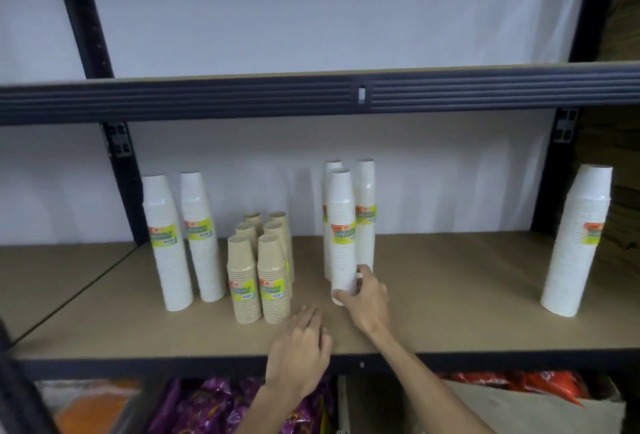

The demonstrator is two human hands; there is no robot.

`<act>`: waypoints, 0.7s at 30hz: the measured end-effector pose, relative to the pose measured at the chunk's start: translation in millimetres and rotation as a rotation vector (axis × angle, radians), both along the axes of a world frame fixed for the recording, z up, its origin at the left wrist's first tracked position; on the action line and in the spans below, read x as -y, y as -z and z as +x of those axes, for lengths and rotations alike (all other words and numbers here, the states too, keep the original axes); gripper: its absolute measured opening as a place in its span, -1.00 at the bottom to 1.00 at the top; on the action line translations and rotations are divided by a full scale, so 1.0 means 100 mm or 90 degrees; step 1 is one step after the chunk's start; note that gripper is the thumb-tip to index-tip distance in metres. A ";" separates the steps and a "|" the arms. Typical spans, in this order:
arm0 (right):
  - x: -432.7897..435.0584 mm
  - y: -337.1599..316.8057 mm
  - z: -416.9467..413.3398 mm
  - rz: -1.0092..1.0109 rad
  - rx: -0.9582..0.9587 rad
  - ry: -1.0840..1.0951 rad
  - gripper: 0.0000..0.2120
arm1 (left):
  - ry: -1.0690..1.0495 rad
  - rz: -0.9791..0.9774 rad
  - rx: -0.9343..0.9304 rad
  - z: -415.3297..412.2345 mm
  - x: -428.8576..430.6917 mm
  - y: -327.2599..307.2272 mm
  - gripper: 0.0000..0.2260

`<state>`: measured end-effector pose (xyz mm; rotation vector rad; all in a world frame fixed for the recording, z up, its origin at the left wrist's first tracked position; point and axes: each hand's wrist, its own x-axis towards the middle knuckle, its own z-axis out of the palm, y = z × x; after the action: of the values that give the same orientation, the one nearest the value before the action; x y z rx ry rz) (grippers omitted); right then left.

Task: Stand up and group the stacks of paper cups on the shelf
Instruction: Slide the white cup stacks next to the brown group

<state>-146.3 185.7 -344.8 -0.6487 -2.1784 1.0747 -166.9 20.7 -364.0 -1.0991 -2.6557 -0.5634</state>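
Note:
On the tan shelf board (pixel 450 295) stand wrapped stacks of paper cups, all upright. Two wide white stacks (pixel 183 243) are at the left. Several short brown stacks (pixel 259 271) cluster beside them. Three slim white stacks (pixel 343 226) stand in the middle, and my right hand (pixel 363 298) grips the base of the front one. One more wide white stack (pixel 578 243) stands alone at the far right. My left hand (pixel 301 350) hovers over the shelf's front edge with relaxed fingers, holding nothing.
A dark metal upper shelf beam (pixel 311 94) runs overhead, with black uprights (pixel 117 170) at both sides. Below the shelf lie purple snack bags (pixel 214 406), orange packs (pixel 519 388) and a cardboard box (pixel 519 413).

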 end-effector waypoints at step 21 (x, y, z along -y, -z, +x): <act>0.13 0.00 -0.18 -0.001 0.027 0.055 -0.52 | 0.015 -0.029 -0.057 -0.04 0.00 0.09 -0.44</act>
<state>-164.6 172.7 -345.0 -0.7668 -2.1648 1.0263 -170.9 21.0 -373.2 -1.1422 -2.5935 -0.4494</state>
